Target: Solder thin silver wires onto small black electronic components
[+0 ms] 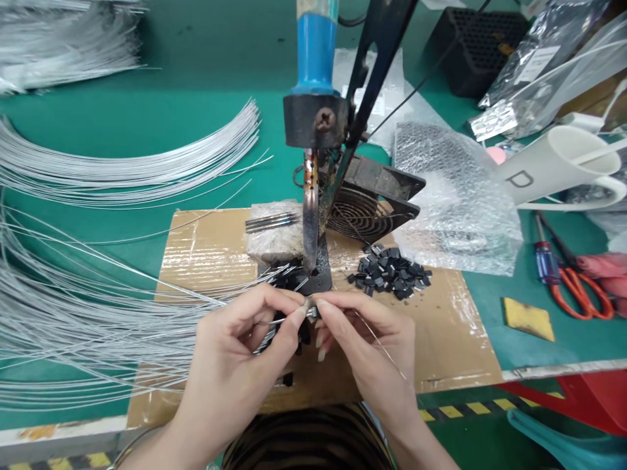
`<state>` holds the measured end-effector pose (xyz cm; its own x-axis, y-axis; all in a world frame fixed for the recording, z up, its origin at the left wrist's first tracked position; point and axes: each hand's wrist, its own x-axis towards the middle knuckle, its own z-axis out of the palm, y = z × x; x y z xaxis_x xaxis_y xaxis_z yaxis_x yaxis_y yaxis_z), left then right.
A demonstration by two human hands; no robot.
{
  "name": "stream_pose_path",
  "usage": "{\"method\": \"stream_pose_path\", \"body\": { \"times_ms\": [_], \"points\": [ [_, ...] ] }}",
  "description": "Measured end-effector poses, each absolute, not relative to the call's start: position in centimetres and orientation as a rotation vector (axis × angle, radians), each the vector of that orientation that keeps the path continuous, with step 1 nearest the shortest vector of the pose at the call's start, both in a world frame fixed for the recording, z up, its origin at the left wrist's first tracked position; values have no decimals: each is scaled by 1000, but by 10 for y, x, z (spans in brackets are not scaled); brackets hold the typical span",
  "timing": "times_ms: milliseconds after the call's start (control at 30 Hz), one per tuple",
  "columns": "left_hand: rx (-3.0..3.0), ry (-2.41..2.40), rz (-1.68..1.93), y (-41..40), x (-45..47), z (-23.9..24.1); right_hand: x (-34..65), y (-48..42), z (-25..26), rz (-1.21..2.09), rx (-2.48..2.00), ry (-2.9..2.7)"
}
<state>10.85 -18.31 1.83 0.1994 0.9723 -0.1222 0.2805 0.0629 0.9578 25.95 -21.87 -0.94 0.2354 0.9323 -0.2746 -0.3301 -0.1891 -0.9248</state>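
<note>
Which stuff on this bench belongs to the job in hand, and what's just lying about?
Likely in the job:
small part, at the fingertips of left hand and right hand
thin wire, across the right hand
pale wires
pile of black pieces
soldering iron

Likely just lying about:
white mug
bubble wrap
screwdriver
orange-handled scissors

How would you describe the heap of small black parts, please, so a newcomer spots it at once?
Find the brown cardboard sheet on the green table. On its right half, just in front of the fan with the round grille, lies the heap of small black parts. Unlike the long pale wires on the left, these are short and loosely piled.
</note>
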Motion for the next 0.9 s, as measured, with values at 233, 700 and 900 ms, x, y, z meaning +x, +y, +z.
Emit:
{"method": "stream_pose_path", "body": {
  "times_ms": [233, 700, 900],
  "points": [
    [1406, 1282, 845, -179, 112, 17, 261, -221, -12, 1278, -1283, -700],
    [1411, 1352, 800, -173, 117, 18, 266, -229, -17, 936, -1448, -1093],
    [1451, 1398, 811, -173, 116, 20, 275, -231, -14, 882, -1481, -1220]
  ]
}}
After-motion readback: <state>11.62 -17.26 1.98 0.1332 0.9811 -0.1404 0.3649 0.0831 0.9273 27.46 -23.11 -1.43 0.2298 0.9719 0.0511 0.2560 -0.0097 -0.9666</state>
